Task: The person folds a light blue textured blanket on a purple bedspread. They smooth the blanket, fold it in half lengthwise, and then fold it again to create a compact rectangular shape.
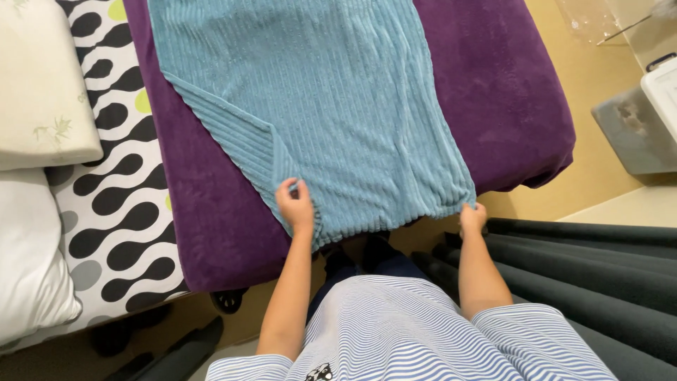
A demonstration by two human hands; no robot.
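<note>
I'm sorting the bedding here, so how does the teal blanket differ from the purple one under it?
The teal blanket has a ribbed, corded texture; the purple blanket looks smooth and plush. The teal one is narrower and lies on top; the purple one is wider and drapes over the bed edge. The left hand and right hand grip the teal blanket's near edge; neither grips the purple. Both lie spread flat.

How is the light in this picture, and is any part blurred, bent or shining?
Head view: soft, even light; the teal ribbed blanket and both hands, left hand and right hand, are sharp; faint shadow lies under the purple blanket; wide-lens bending at the edges; slight glare on the clear plastic top right.
</note>
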